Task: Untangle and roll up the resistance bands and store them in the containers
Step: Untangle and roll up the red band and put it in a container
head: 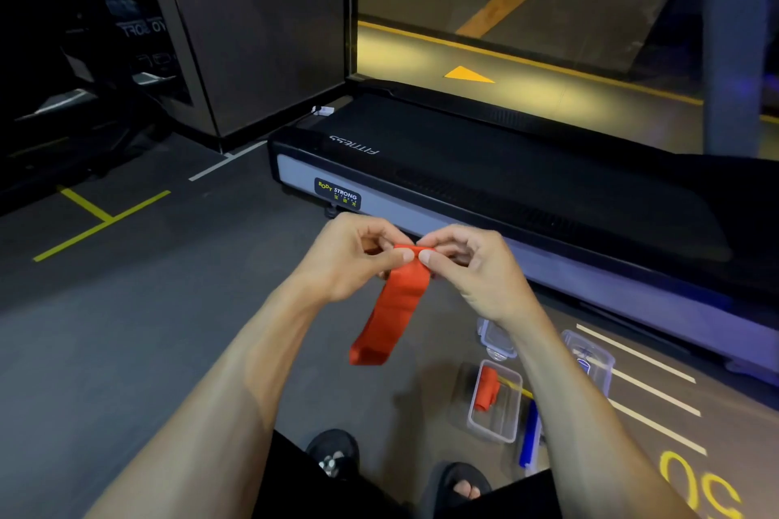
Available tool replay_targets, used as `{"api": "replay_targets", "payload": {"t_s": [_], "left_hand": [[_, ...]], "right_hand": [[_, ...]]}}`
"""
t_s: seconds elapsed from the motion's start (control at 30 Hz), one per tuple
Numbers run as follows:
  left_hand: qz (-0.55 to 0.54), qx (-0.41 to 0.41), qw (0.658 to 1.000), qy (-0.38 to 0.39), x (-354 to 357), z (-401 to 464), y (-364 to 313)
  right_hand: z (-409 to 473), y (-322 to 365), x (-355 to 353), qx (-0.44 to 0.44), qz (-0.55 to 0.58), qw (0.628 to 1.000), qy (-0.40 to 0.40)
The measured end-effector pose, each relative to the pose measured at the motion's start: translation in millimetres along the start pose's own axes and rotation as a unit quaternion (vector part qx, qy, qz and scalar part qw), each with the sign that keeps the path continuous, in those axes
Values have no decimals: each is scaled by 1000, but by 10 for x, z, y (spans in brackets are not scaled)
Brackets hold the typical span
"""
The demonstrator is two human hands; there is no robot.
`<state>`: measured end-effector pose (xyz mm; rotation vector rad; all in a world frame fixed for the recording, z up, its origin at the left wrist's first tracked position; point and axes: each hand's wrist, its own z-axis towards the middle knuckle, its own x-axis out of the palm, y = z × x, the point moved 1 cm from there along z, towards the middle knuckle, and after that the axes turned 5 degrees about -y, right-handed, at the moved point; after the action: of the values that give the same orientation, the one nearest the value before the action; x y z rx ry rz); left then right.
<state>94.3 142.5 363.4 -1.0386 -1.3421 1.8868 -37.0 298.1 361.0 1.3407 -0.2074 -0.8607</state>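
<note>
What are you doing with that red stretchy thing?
A person is starting to roll up a red resistance band. The left hand and right hand both pinch its top end, and the rest hangs loose below. On the floor by the treadmill, a clear container already holds one rolled red band. Another clear container stands nearby; I cannot tell what is in it.

hidden: blue band (530, 438) partly behind right forearm | container (497, 339) partly covered | floor number cut off
</note>
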Motion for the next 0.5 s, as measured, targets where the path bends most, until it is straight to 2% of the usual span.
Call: {"api": "replay_targets", "payload": {"t_s": [0.33, 0.5], "left_hand": [[-101, -11, 995, -15, -47, 9, -4], [-140, -41, 989, 2, -46, 10, 7]], "right_hand": [[57, 15, 73, 8, 118, 993, 0], [90, 15, 72, 1, 102, 995, -11]]}}
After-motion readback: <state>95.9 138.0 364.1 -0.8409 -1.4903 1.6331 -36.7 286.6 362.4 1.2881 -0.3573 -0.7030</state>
